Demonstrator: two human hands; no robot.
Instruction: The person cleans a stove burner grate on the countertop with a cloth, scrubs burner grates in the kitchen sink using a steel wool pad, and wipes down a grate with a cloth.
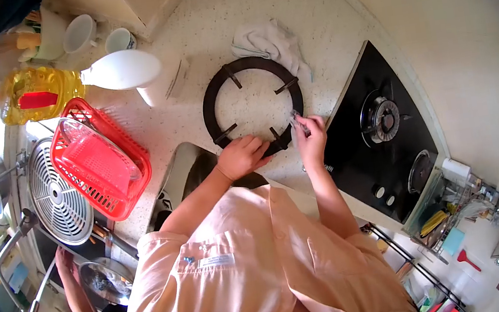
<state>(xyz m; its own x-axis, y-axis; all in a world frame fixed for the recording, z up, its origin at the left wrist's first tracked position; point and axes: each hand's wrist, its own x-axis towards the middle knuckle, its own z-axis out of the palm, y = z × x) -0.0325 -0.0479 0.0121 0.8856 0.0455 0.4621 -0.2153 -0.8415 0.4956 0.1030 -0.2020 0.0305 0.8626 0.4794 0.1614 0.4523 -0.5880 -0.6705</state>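
Note:
A black ring-shaped pan support [211, 107] with short prongs lies on the speckled counter [180, 28]. My left hand [243, 156] rests on the ring's near edge, fingers curled over it. At the ring's near right side, my right hand [311, 137] pinches a small crumpled greyish cloth [295, 119] against the rim. A white rag [272, 44] lies bunched beyond the ring. To the right is the black gas hob [356, 141] with its burners.
Red baskets [108, 137], a yellow oil bottle [61, 86] and a white bottle [123, 70] stand left. Below them are a slotted metal tray [57, 192] and the sink edge [183, 159]. Another person's arm [78, 301] reaches in at lower left. A wire rack [454, 204] holds items at right.

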